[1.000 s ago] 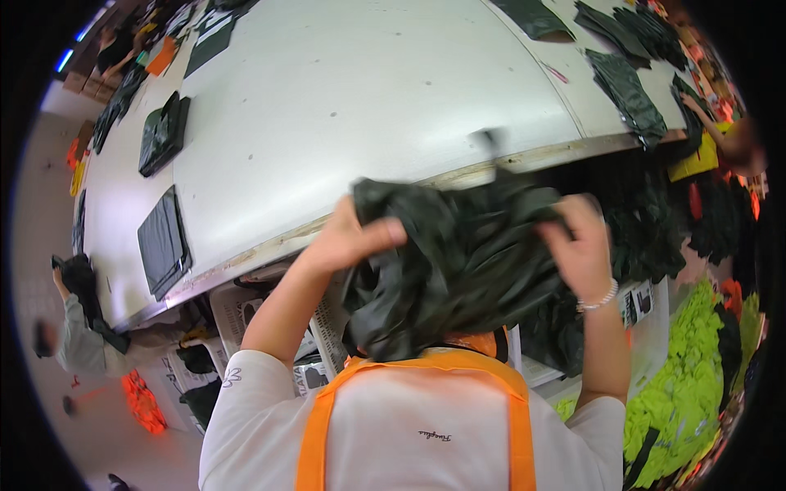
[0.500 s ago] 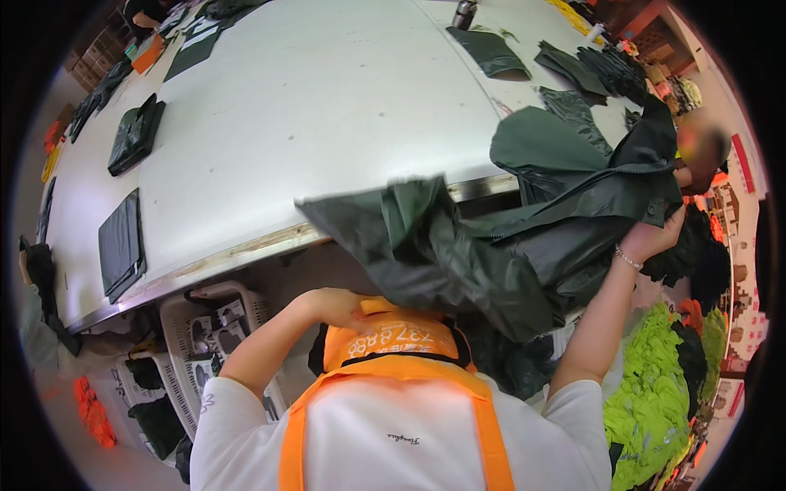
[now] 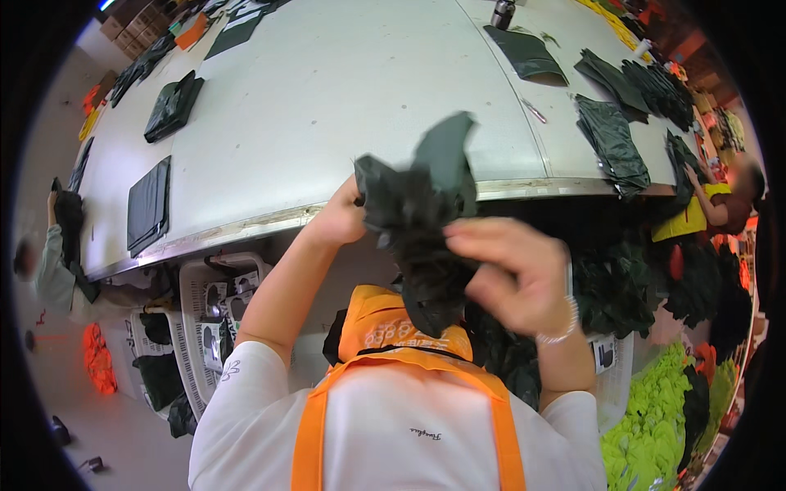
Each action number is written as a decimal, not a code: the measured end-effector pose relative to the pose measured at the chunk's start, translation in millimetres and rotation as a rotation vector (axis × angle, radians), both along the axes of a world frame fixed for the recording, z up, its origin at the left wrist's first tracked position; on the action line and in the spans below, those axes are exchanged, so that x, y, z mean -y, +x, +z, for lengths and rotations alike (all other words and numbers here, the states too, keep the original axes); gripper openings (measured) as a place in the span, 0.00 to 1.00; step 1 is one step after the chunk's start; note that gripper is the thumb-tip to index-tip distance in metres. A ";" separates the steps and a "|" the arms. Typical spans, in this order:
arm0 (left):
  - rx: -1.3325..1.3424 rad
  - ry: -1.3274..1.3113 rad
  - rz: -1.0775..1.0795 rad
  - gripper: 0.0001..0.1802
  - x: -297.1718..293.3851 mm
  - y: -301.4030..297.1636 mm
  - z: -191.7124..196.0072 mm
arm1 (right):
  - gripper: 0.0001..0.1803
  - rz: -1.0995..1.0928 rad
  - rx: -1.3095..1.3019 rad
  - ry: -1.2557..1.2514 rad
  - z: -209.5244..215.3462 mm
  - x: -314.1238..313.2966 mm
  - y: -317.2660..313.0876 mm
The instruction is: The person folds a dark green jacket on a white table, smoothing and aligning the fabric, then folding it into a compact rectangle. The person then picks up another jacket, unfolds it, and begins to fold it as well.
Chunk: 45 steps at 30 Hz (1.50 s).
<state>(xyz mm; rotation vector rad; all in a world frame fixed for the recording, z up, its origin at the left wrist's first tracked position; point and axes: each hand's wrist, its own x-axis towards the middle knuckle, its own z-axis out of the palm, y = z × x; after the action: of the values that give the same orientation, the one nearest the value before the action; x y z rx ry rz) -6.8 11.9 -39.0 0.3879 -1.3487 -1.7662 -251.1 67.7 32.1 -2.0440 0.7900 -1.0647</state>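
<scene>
A dark green jacket-like garment with a slick surface [image 3: 417, 221] is bunched up and hanging in front of my chest, just off the table's front edge. My left hand [image 3: 340, 217] is closed on its upper left side, with the fingertips partly hidden behind the cloth. On the other side, my right hand [image 3: 520, 274] is smeared by motion; its fingers stretch toward the garment, the thumb apart from them. Whether those fingertips touch the cloth is hard to make out.
The long white table [image 3: 311, 106] bears folded dark green garments [image 3: 150, 204] at left and more piles [image 3: 612, 143] at right. White baskets [image 3: 192, 311] stand below its edge. Bright yellow-green cloth [image 3: 651, 409] lies lower right. Other people work at both ends.
The garment, spread out to the right before, is now gathered in front of me. My left hand has risen from my apron to grip it; my right hand has come back leftward and opened.
</scene>
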 end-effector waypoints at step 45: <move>-0.499 -0.639 0.414 0.19 -53.3 52.5 101.9 | 0.22 -0.071 -0.119 1.002 -245.8 67.9 12.1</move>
<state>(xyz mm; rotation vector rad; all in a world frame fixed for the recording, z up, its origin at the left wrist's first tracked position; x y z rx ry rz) 45.7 65.2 62.9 -0.1223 -1.2660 -0.9352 -239.0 -0.1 -213.8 -1.2187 1.1580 -0.4086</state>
